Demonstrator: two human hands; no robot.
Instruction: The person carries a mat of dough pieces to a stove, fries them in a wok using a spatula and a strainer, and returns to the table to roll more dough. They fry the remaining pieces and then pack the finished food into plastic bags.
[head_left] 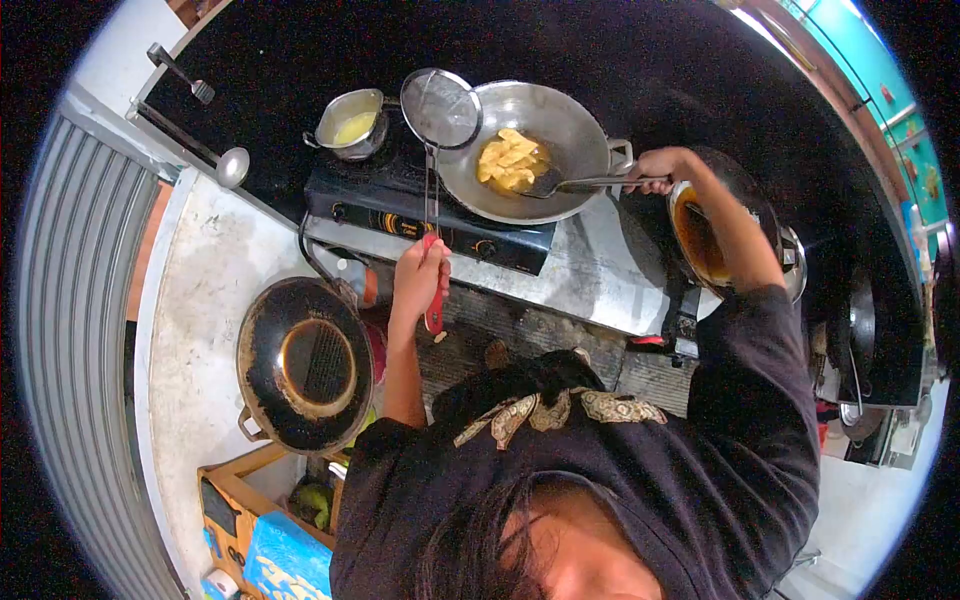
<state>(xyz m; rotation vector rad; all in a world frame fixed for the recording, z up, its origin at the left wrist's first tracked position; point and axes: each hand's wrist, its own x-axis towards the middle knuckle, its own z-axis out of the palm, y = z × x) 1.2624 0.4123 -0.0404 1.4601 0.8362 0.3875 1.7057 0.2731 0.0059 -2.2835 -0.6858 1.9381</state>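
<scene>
My left hand point(420, 280) is wrapped round the red handle of a mesh strainer point(441, 107), whose round sieve is raised at the left rim of a large metal wok point(560, 115). Yellow food pieces point(512, 160) lie in a pool of oil at the wok's bottom. With my right hand point(660, 171) I grip the long handle of a metal spatula point(590, 184); its blade is down in the wok, right beside the food. The wok stands on a black gas stove point(430, 228).
A small pot point(350, 125) with yellow liquid stands left of the wok. To the right is a pan of brown oil point(700, 235). A dark wok point(305, 365) sits on the left counter point(200, 290). A ladle point(232, 167) hangs at the upper left.
</scene>
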